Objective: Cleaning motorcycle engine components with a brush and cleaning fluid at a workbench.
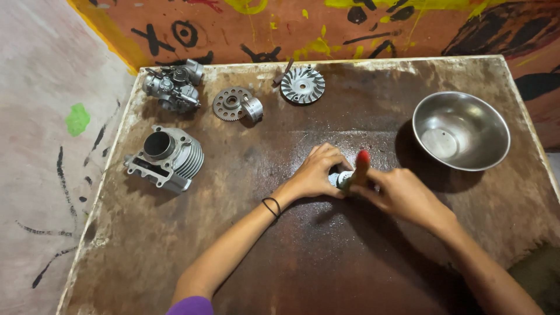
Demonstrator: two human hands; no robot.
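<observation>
Both hands meet near the middle of the desk (350,268), just left of the steel bowl (461,129). We see the left hand (318,174) curled over a small metal part (340,178), its fingers closed on it and pressing it to the desk surface. We see the right hand (399,193) closed around a red-tipped tool (360,166), which stands nearly upright with its lower end against the small metal part. The part is mostly hidden by the fingers, so we cannot tell its kind. A black band sits on the left wrist.

Relative to the steel bowl, which stands empty at the right side of the desk:
- The finned round disc (302,85) lies to the far left of it, near the rear edge.
- The toothed gear (230,103) lies farther left, with a short metal ring (253,109) touching its right side.
- The carburettor (172,86) sits at the rear left corner.
- The finned engine cylinder (167,157) rests at the left edge, well apart from the hands.
</observation>
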